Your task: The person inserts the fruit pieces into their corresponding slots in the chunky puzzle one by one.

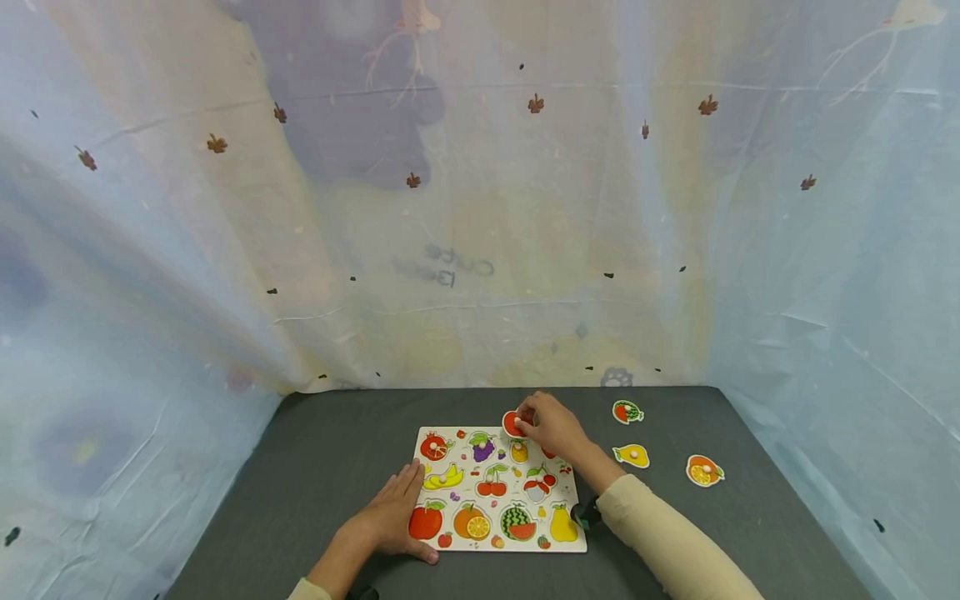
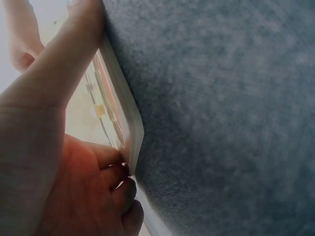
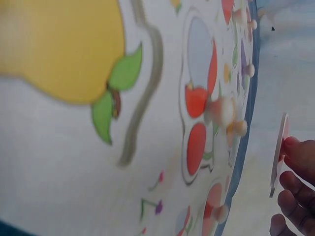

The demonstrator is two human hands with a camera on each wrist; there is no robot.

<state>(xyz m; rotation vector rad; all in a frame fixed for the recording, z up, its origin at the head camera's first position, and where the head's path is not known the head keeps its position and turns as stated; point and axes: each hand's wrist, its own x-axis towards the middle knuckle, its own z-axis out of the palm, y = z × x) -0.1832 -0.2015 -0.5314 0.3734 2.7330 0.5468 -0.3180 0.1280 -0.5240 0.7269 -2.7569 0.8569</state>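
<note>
My right hand [image 1: 553,425] pinches a red apple puzzle piece [image 1: 512,424] by its knob, above the far edge of the board; the right wrist view shows the thin piece [image 3: 278,155] nearly edge-on. A white fruit puzzle board [image 1: 480,508] lies on the dark cloth. Along its left edge rests my left hand [image 1: 392,508], fingers extended and thumb near the lower left corner. Seated knobbed pieces include grapes [image 1: 482,447], a banana [image 1: 444,477] and cherries [image 1: 492,482]. The bottom row shows apple, orange, watermelon and pear pictures without knobs. My right forearm hides part of the board's right side.
Right of the board lie a watermelon piece [image 1: 627,412], a yellow pear piece [image 1: 632,455] and an orange piece [image 1: 705,471], apart from one another. The dark grey cloth [image 1: 337,442] covers the table. Pale patterned curtains [image 1: 480,250] hang behind and at both sides.
</note>
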